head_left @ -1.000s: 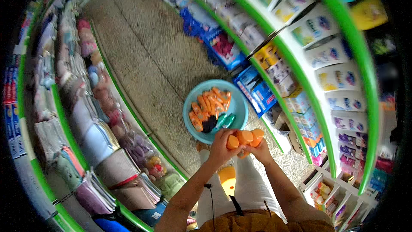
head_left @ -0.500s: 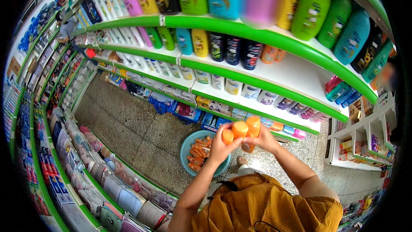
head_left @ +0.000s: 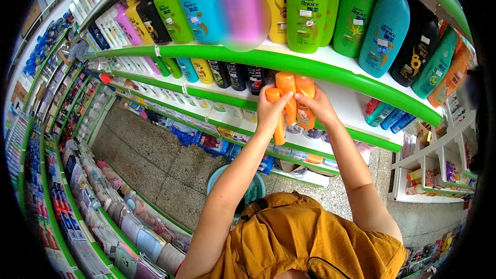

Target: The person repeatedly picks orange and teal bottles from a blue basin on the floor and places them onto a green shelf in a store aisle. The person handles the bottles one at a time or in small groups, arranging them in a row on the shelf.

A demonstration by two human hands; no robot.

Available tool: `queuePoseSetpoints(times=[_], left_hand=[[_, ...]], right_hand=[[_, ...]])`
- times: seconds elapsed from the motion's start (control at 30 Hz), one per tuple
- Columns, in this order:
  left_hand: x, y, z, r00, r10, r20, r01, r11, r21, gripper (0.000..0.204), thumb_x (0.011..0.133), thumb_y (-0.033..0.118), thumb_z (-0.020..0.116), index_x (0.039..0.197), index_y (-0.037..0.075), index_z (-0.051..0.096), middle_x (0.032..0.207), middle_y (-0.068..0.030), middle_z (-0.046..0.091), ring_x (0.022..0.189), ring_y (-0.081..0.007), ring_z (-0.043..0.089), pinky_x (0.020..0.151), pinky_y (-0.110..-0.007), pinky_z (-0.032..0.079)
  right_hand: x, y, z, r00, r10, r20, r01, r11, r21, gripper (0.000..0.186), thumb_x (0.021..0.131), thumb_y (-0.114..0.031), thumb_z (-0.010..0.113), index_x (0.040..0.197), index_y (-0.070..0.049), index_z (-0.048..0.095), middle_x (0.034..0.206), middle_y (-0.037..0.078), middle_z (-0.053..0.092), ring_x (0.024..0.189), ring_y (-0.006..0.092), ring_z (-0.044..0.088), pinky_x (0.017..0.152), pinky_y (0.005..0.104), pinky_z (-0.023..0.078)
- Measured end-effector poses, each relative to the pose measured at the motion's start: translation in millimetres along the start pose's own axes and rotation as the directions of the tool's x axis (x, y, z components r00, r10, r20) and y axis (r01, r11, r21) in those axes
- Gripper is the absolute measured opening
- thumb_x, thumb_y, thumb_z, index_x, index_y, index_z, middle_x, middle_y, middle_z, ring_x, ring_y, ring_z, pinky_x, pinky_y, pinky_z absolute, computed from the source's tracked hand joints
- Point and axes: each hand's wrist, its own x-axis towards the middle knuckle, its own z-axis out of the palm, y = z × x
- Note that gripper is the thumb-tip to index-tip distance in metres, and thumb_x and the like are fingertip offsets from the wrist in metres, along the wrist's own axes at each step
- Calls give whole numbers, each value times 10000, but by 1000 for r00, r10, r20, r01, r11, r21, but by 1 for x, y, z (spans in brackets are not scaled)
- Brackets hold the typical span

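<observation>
Three orange bottles are held together at the front of the middle shelf [head_left: 356, 108]. My left hand [head_left: 269, 112] is closed round the left bottle [head_left: 279, 133] and presses against the middle bottle [head_left: 285, 83]. My right hand [head_left: 321, 107] grips the right bottle [head_left: 305, 89], its thumb toward the middle one. The bottles lean slightly and hide part of the shelf behind them. Dark bottles [head_left: 237, 76] stand just left of my left hand on that shelf.
Above, a shelf with a green edge [head_left: 217, 54] carries colourful shampoo bottles [head_left: 307, 13]. Blue bottles [head_left: 398, 120] lie at the right end of the middle shelf. A light-blue basin [head_left: 216, 175] with greenish items sits on the floor, partly behind my left arm. Another stocked rack [head_left: 111, 222] curves along the left.
Both hands have moved forward and up with the orange bottles, from beside the basin to the middle shelf. The view has shifted closer to the shelves.
</observation>
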Motion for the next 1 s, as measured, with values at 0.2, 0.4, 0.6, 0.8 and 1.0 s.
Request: queuePoseSetpoints(times=[0.2,0.4,0.6,0.8,1.0], left_hand=[[32,8,10,997,-68,34,67,997,31,387,733,97,651,1033,-2,428,935,-90,539,815,-145,550,667,-254,467],[50,12,16,997,77,33,-77,997,15,410,688,108,670,1019,-1,453,953,-83,548,839,-145,542,709,-257,443],[67,-10,19,984,175,-34,-168,973,162,439,656,97,678,1023,-5,460,963,-102,556,866,-170,544,753,-268,435],[72,-21,10,972,223,-76,-197,946,255,473,639,120,687,1034,-10,462,930,-121,578,808,-190,570,712,-283,456],[58,-5,19,989,136,-64,-116,960,256,472,646,145,698,1032,3,467,906,-109,586,771,-175,578,664,-278,466]], right_hand=[[29,-7,-19,992,124,37,-128,981,146,380,754,-139,642,1070,15,498,1041,98,539,928,164,531,790,271,441],[54,5,-26,999,37,-26,-33,991,127,370,778,-153,613,1082,19,492,1034,119,532,930,180,523,808,294,444],[76,48,-48,986,-69,-149,54,993,-102,363,794,-182,592,1076,25,497,1046,127,531,931,170,512,803,291,435],[70,51,-35,986,-86,-145,85,996,-14,353,781,-188,605,1058,12,516,1052,105,538,926,160,509,798,290,427],[72,45,-47,973,-144,-179,56,904,-423,336,756,-177,639,1026,-5,537,1019,82,554,892,145,521,761,266,434]])
